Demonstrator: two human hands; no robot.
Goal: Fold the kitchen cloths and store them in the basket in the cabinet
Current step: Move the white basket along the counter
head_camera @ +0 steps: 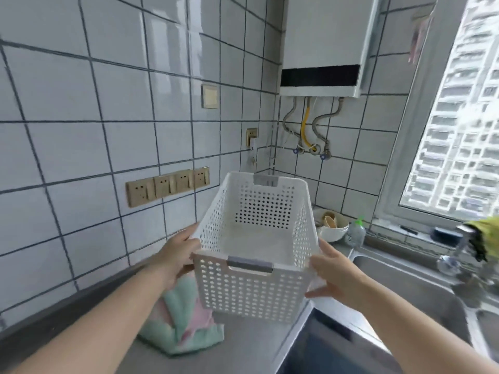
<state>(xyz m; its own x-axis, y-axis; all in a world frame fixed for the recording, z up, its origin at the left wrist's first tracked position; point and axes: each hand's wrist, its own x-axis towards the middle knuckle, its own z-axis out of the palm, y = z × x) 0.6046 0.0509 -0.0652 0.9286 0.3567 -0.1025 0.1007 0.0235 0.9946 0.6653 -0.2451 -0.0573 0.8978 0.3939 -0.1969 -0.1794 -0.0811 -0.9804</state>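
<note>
Tiled wall (81, 136) with dark grout fills the left side, carrying a row of four beige sockets (167, 186) low down and a single beige switch plate (209, 96) higher up. Below it runs the grey table (243, 344). On the table, at lower left of centre, lie the kitchen cloths (183, 319), mint green and pink, bunched loosely and partly hidden by the left forearm and the basket.

The left hand (175, 255) grips the near left corner of the basket (253, 255), thumb over the rim and fingers curled round the outer wall. The basket is white perforated plastic with a grey handle insert at each short end. It is held above the table, tilted so that the far end stands higher, and nothing lies inside it. Whether its near lower edge touches the table cannot be told. The right hand (337, 273) holds the near right corner, thumb on the rim and fingers wrapped against the side wall.

Behind the basket, in the wall corner, hangs a white water heater (324, 44) with hoses, one yellow, running down to valves. A white bowl (333, 228) with utensils and a clear bottle (356, 233) with a green top stand beside the steel sink (421, 292). A tap (459, 247) with a yellow-green cloth (483, 233) over it stands at the far right, under the window (459, 117).
</note>
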